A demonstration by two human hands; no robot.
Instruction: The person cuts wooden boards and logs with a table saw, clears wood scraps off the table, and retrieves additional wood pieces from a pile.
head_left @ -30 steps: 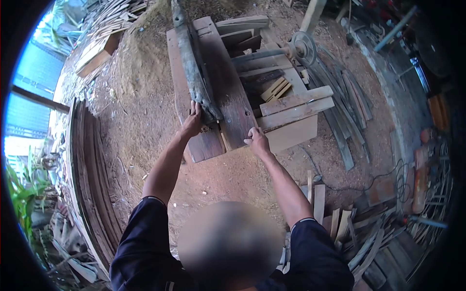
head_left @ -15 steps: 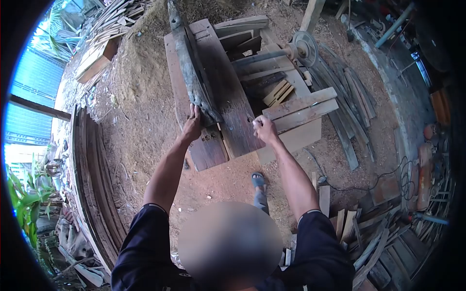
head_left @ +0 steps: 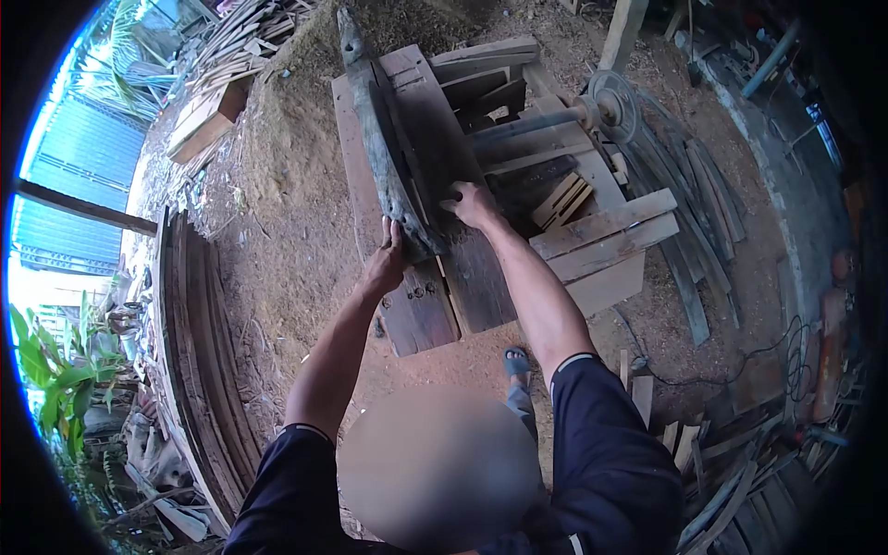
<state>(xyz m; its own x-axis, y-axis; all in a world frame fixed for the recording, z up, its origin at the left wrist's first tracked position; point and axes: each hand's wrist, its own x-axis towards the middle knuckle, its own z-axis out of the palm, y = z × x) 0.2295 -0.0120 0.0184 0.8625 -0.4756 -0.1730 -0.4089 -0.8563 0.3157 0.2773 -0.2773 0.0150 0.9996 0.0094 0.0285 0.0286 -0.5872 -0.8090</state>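
Note:
A long grey weathered timber (head_left: 375,139) lies lengthwise over two wide brown planks, its near end tapering toward me. My left hand (head_left: 384,266) rests against that near end, with its fingers stretched out on the wood. Over the right plank (head_left: 481,291), beside the timber, is my right hand (head_left: 475,205). Its fingers are curled in, and whatever they may pinch is too small to make out. Dark knots or holes mark the near end of the left plank (head_left: 421,319).
Right of the planks stands a wooden frame with a shaft (head_left: 527,128) and a wheel (head_left: 610,104). Small slotted wood pieces (head_left: 562,199) sit in it. Long boards (head_left: 199,342) lean at the left, strips (head_left: 684,268) lie at the right, and a cable (head_left: 703,381) crosses the ground.
My right hand has moved from the right plank's outer edge inward and farther up, close to the timber. My left hand stays on the timber's near end. The whole view has shifted slightly.

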